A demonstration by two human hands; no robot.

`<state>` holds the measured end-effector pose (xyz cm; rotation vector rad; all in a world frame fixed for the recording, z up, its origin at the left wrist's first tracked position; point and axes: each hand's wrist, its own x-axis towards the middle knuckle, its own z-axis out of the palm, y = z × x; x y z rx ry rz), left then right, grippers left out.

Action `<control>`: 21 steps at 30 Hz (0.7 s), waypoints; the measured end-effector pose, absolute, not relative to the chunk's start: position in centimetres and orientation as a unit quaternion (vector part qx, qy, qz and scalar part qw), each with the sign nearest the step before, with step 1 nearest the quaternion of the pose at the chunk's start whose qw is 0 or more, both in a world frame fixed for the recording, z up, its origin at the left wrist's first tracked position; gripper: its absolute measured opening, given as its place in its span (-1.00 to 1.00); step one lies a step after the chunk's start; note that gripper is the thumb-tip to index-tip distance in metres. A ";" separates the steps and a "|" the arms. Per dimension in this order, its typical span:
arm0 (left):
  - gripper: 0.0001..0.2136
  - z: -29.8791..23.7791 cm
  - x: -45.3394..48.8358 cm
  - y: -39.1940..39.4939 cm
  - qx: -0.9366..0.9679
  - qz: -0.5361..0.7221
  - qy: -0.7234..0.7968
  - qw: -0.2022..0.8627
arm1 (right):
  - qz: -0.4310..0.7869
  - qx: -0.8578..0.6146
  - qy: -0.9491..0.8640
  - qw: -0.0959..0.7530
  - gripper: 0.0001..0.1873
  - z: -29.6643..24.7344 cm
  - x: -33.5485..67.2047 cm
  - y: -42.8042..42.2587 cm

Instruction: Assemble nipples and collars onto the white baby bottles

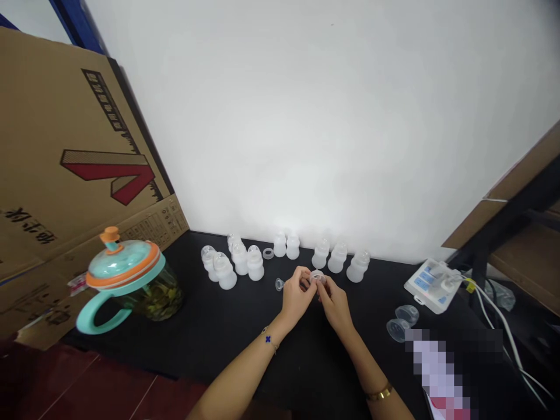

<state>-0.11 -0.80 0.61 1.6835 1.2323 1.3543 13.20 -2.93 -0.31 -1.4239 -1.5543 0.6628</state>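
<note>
My left hand (297, 294) and my right hand (335, 300) meet over the black table (219, 332), both pinching a small translucent white ring-shaped bottle part (317, 276) between their fingertips. A small clear teat (279, 284) lies just left of my left hand. Behind the hands stand several small white baby bottles: one group (230, 263) at the left, a pair (286, 245) in the middle, three (339, 259) at the right. A loose white ring (268, 253) lies among them.
A teal and orange lidded mug (126, 283) with tea stands at the left before a large cardboard box (65, 175). Two clear caps (402, 322) and a white device (431, 283) with cables lie at the right. A white wall rises behind.
</note>
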 end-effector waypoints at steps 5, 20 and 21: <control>-0.90 0.4 -0.1 -0.7 0.644 0.515 0.470 0.316 | 0.266 -0.577 -0.631 0.446 -0.57 -0.4 13.1 -2.9; -0.91 0.3 -0.2 -0.7 0.650 0.516 0.469 0.302 | 0.265 -0.573 -0.633 0.448 -0.58 -0.4 13.0 -3.0; -0.91 0.3 -0.2 -0.7 0.650 0.516 0.470 0.301 | 0.264 -0.573 -0.633 0.449 -0.58 -0.4 13.0 -3.0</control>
